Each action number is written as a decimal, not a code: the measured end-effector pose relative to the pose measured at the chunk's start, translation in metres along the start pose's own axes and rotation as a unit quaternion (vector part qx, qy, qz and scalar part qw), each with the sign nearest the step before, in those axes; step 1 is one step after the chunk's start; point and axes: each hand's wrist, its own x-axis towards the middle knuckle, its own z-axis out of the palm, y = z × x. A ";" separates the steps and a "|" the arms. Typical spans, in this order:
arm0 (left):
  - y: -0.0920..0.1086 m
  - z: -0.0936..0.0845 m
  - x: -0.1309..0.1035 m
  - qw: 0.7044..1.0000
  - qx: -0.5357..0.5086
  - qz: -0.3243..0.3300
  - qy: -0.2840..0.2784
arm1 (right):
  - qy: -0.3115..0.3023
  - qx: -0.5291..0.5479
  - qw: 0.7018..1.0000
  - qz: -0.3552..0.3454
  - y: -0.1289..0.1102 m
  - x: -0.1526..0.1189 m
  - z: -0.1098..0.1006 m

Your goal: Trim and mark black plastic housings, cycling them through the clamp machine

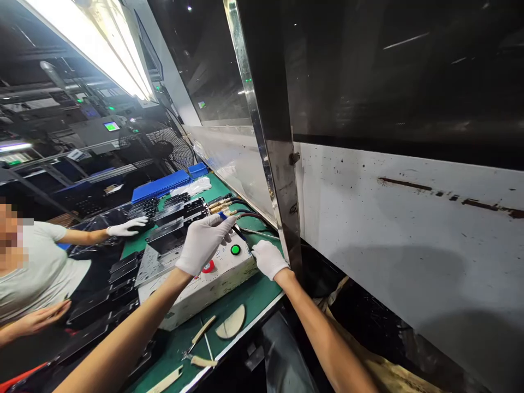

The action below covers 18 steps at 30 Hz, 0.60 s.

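Blue-and-dark slim object (222, 215), partly hidden, sits in the grip of the person's white-gloved left hand (203, 242), thumb and fingers pinched together on it above a white control box (221, 289) on a green worktop (262, 289). Its long axis appears to slant from the left fingertips down and rightward, toward the gloved right hand (268, 259). That hand is apart from it, curled at the box's right end, near a green button (235, 249); whether its grip pinches anything cannot be told. Dark hoses (256, 216) run just beyond the object.
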 end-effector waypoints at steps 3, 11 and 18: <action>-0.010 0.010 0.009 0.999 -0.041 -0.008 -0.019 | -0.019 -0.005 1.000 0.006 0.003 0.008 -0.002; -0.020 0.030 0.028 0.997 -0.064 0.000 -0.034 | -0.040 0.017 0.999 0.009 0.003 0.001 -0.005; -0.026 0.029 0.033 0.998 -0.052 -0.011 -0.044 | -0.043 0.135 0.990 0.000 0.004 -0.010 -0.001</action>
